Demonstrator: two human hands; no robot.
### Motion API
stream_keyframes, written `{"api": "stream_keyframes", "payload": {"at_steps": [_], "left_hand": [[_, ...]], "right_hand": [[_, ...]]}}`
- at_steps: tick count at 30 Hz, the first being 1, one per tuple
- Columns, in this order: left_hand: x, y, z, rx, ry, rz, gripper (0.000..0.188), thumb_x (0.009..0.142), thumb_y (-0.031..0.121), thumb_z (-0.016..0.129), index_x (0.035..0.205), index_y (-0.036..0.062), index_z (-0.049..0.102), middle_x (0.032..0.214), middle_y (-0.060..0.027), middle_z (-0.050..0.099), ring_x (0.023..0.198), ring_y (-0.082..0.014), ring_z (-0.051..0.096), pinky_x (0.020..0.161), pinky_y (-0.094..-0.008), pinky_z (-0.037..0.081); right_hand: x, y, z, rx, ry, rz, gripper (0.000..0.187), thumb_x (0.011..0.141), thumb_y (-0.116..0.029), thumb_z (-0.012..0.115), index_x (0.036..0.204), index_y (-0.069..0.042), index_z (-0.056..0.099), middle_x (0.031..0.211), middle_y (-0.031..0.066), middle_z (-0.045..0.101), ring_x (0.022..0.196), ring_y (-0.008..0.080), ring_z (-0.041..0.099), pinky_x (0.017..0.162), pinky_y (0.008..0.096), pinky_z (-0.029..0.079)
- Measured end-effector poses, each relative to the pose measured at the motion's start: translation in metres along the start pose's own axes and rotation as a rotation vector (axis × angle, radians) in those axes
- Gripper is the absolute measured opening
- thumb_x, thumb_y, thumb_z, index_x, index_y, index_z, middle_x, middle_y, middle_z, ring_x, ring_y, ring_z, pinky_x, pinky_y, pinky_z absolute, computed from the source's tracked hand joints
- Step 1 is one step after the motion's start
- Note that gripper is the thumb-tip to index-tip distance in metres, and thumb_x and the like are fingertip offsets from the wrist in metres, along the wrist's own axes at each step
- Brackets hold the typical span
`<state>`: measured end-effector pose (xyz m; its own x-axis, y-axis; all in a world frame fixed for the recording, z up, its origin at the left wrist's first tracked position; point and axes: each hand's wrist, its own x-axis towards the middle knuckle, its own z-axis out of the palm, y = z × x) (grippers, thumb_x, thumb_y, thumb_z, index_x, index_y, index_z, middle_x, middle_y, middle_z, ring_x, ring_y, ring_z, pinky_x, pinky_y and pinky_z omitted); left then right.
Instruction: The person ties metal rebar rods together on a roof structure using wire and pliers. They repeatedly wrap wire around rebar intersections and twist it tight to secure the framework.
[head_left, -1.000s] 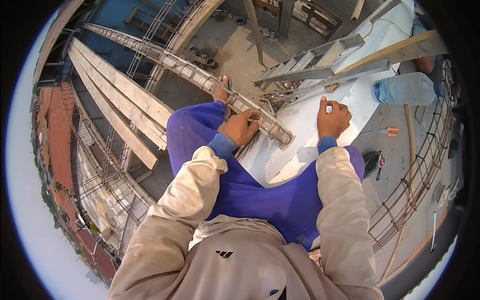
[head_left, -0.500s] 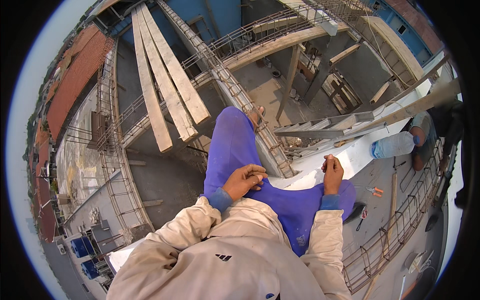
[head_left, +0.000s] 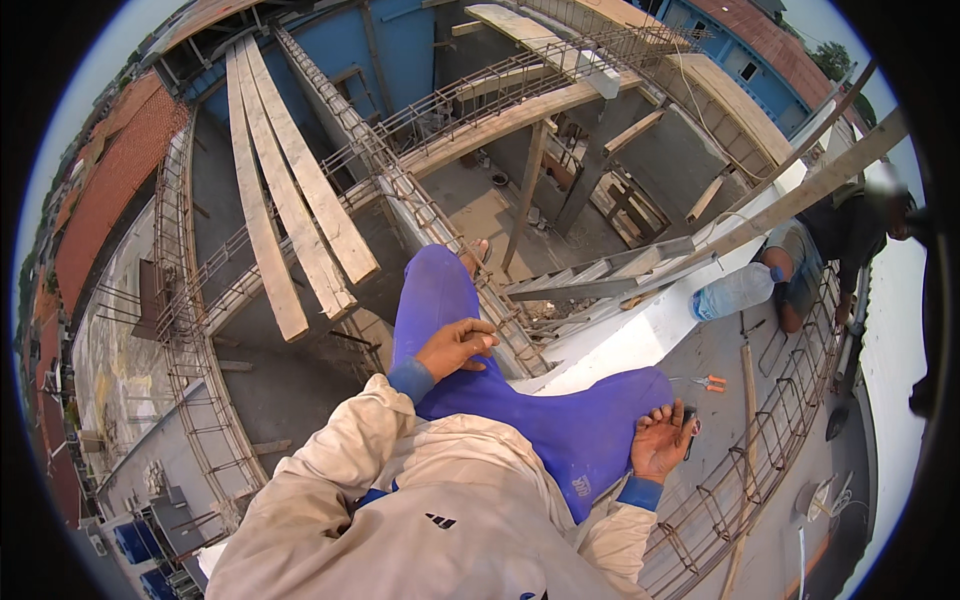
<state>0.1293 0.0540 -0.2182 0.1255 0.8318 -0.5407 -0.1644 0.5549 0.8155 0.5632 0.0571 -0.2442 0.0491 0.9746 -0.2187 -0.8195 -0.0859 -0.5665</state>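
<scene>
My left hand (head_left: 458,346) hangs loosely over my purple-clad left thigh (head_left: 437,285), fingers half bent and nothing visible in them. My right hand (head_left: 660,440) is turned palm up beside my right knee (head_left: 640,388), its fingers loosely bent and apart, holding nothing I can see. A small dark tool with a red part (head_left: 693,428) lies on the floor just behind it, partly covered by the fingers. Orange-handled pliers (head_left: 714,383) rest a little farther off on the grey floor. A large clear plastic water bottle (head_left: 735,291) stands beyond my right knee.
A co-worker (head_left: 795,250) crouches at the right by a rebar cage (head_left: 760,460). Three long planks (head_left: 295,190) span the drop at the left. Ahead, a rebar-topped beam (head_left: 420,205) crosses above a lower floor, with a ladder (head_left: 600,270) leaning beside it.
My right hand has moved back and down off my thigh and turned palm up. My left hand stays over my left thigh. The whole view has shifted slightly.
</scene>
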Motion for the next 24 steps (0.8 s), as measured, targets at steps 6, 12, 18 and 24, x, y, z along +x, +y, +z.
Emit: {"api": "stream_keyframes", "payload": {"at_steps": [6,12,18,24], "left_hand": [[0.055,-0.031,0.026,0.241,-0.229,-0.106,0.041,0.101,0.028,0.064,0.134,0.0052,0.058,0.124,-0.0073,0.065,0.112,-0.0194,0.062,0.093,-0.0374,0.056],[0.115,-0.066,0.048,0.128,-0.201,-0.07,0.039,0.099,0.026,0.064,0.131,0.0041,0.061,0.116,-0.0073,0.068,0.105,-0.0186,0.066,0.087,-0.0351,0.057],[0.127,-0.11,0.042,0.815,-0.109,-0.02,0.032,0.091,0.028,0.067,0.111,0.0045,0.072,0.1,-0.0127,0.074,0.094,-0.0269,0.07,0.082,-0.0383,0.054],[0.121,-0.117,0.043,0.656,-0.103,0.101,0.028,0.09,0.029,0.066,0.106,0.0074,0.073,0.099,-0.0142,0.074,0.093,-0.0295,0.07,0.082,-0.0411,0.053]], "right_hand": [[-0.093,-0.022,-0.123,-0.441,0.884,0.055,0.041,0.101,-0.05,0.06,0.115,-0.011,0.065,0.094,-0.0017,0.063,0.079,0.014,0.06,0.066,0.0277,0.051],[-0.145,0.064,-0.196,-0.779,0.77,0.478,0.048,0.099,-0.057,0.053,0.116,-0.014,0.068,0.094,0.0026,0.071,0.082,0.021,0.068,0.065,0.0339,0.051],[-0.16,0.111,-0.193,-1.088,0.718,0.646,0.048,0.098,-0.056,0.055,0.116,-0.014,0.068,0.095,0.0042,0.071,0.084,0.0226,0.068,0.067,0.0347,0.052],[-0.157,0.115,-0.176,-1.192,0.698,0.674,0.048,0.097,-0.055,0.056,0.115,-0.013,0.069,0.096,0.0057,0.071,0.086,0.0243,0.068,0.069,0.0355,0.052]]}}
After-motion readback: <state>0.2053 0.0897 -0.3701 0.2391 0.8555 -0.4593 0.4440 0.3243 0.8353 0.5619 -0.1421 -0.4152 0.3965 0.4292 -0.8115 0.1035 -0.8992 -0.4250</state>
